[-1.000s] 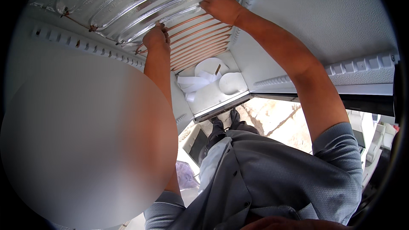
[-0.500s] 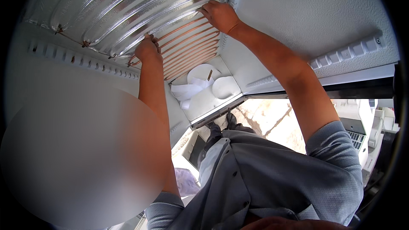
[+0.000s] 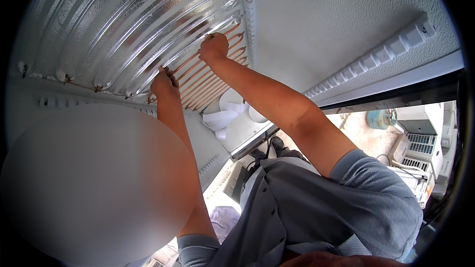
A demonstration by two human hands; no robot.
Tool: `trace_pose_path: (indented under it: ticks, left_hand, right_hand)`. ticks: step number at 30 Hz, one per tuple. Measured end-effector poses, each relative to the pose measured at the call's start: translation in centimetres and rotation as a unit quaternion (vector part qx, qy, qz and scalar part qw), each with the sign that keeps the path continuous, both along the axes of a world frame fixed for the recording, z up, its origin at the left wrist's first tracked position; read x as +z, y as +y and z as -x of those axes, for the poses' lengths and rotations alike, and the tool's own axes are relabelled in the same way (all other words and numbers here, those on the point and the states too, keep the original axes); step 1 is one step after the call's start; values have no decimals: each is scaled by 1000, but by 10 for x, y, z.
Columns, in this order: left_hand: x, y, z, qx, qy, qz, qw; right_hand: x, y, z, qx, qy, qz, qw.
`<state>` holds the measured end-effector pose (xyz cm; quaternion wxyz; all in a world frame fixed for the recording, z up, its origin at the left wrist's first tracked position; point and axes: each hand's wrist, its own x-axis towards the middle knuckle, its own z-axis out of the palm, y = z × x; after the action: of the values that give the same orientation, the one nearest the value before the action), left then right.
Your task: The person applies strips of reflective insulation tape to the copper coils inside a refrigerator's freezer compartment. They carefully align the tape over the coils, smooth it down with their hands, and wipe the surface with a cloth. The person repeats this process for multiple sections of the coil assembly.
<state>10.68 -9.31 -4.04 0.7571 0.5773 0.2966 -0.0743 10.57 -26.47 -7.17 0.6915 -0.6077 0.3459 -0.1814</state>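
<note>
My left hand (image 3: 165, 83) and my right hand (image 3: 213, 46) are raised to the foil-covered copper coil inside a white cabinet, both with fingers closed at the edge of the lowest silver foil strip (image 3: 184, 48). My right hand is farther up and to the right along that strip. Above them, rows of looped tubing lie under crinkled foil (image 3: 123, 20); below them, bare copper tubes (image 3: 198, 88) run in parallel. Exactly what my fingertips pinch is partly hidden.
Ribbed white rails (image 3: 366, 62) line the cabinet walls. White paper strips (image 3: 220, 118) lie on the cabinet's bottom. Past the dark opening edge are a teal gas cylinder (image 3: 381, 118), white appliance units (image 3: 420, 146) and my shoes (image 3: 277, 143). A blurred round patch covers the lower left.
The view has swung, showing more foil and the gas cylinder. My right hand has moved down and leftward along the foil edge, nearer my left hand, which also sits lower in the picture.
</note>
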Motion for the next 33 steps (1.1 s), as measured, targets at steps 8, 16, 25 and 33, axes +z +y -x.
trace_pose_path:
  ticks: [8,16,25,33]
  left_hand:
    - [-9,9,3,22,6,-11,1000]
    - [5,0,8,23,4,-24,999]
    - [-3,5,1,9,5,-35,999]
    - [-7,11,-5,-13,11,13,1000]
  right_hand:
    - [28,-22,28,14,50,146,988]
    - [36,-12,27,-128,30,180,975]
    - [65,12,4,-87,116,92,985]
    - [49,-27,-7,-42,104,15,994]
